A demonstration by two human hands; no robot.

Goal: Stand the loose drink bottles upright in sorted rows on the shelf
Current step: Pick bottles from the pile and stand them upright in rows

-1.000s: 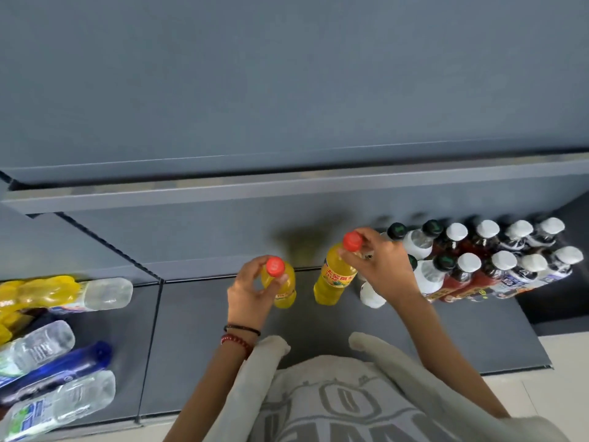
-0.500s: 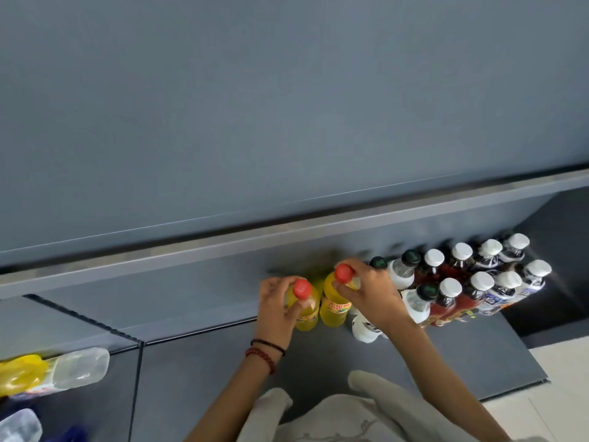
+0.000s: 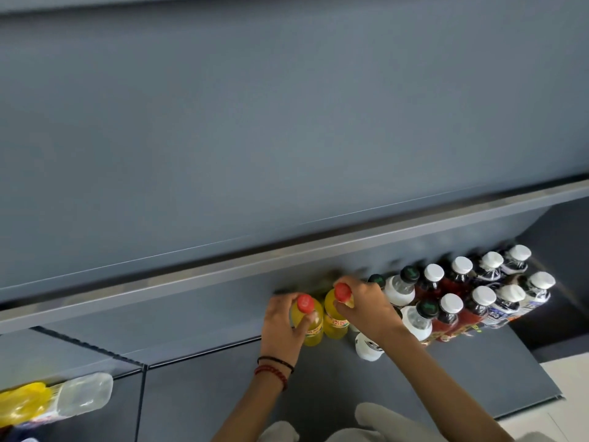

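Left hand (image 3: 282, 327): closed round the left yellow bottle (image 3: 310, 325), fingers behind its shoulder, thumb in front just under the red cap; two bands on the wrist.
Right hand (image 3: 366, 309): wrapped over the neck of the right yellow bottle (image 3: 334, 323), fingertips at its red cap — gripping it from the right side.
Yellow bottles: both upright on the shelf (image 3: 318, 393), side by side and touching or nearly so, close to the back panel, at the left end of the standing rows.
Standing rows (image 3: 462, 298): two rows of upright bottles running right from the hands — green caps over white labels first, then white caps over red drink, then white caps on dark-labelled bottles at the far right.
White bottle (image 3: 368, 346): under the right wrist, in front of the rows; whether it stands or leans cannot be told.
Loose bottles (image 3: 54, 401): lying on their sides on the next shelf section, far left, one clear, one yellow, well apart from the hands.
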